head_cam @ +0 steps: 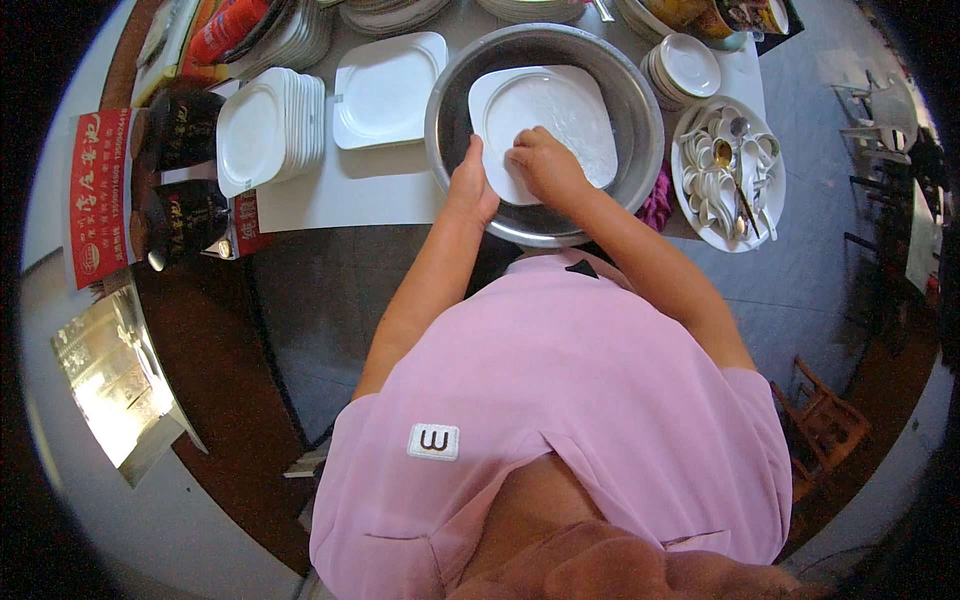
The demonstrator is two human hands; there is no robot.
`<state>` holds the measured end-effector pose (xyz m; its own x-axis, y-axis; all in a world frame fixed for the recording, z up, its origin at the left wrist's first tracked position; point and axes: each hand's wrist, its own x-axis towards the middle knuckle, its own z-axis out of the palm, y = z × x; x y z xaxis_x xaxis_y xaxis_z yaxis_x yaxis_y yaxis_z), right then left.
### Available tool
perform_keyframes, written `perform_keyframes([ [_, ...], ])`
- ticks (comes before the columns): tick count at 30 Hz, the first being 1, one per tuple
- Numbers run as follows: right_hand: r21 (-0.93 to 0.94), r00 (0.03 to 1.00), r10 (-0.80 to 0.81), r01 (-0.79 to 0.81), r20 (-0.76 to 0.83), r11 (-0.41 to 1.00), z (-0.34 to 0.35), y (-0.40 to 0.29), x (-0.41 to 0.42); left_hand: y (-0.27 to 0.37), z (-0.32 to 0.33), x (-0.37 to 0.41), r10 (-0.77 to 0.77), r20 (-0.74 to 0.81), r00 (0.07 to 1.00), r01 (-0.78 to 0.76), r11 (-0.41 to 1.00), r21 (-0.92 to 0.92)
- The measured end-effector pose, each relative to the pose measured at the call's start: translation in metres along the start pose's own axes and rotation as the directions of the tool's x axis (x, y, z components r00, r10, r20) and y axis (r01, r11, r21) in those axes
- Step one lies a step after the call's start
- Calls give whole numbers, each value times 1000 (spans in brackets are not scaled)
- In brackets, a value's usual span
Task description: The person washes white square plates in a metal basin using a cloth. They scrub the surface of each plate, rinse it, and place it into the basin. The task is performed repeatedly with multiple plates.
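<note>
A steel basin point(639, 172) stands at the table's front edge, right before me. Tilted inside it is a white square plate point(551, 97) with rounded corners and a wet sheen on its face. My left hand point(472, 186) grips the plate's left rim, thumb on top and the other fingers hidden beneath. Bent and bunched, the fingers of my right hand point(551, 165) press on the plate's lower middle. Whether a cloth is under them cannot be seen.
Left of the basin are a low stack of white plates point(390, 90) and a taller stack point(255, 135). Dark jars point(187, 217) stand further left. To the right are small saucers point(690, 66), an oval platter point(686, 202) of spoons and a purple cloth point(657, 199).
</note>
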<state>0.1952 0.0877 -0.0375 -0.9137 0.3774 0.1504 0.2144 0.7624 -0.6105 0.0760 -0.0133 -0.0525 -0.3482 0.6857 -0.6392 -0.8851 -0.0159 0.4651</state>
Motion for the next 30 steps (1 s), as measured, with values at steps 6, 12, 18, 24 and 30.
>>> perform_keyframes([
  [6, 34, 843, 515, -526, 154, 850, -4, -12, 14, -5, -16, 8, 13, 25, 1000, -12, 1000, -27],
  [12, 44, 708, 613, -667, 351, 744, 16, 15, 32, -5, -1, -1, 16, -10, 1000, -16, 1000, -12],
  [18, 68, 681, 597, -681, 424, 729, 30, 41, 21, -7, -9, 6, -30, 39, 999, 32, 998, -45],
  [24, 97, 640, 676, -748, 365, 656, 11, 6, 44, -3, -6, 4, -63, -27, 998, 63, 998, -11],
  [30, 67, 596, 647, -758, 476, 649, 4, 9, 31, -6, -13, 10, -35, -51, 998, 35, 999, -16],
])
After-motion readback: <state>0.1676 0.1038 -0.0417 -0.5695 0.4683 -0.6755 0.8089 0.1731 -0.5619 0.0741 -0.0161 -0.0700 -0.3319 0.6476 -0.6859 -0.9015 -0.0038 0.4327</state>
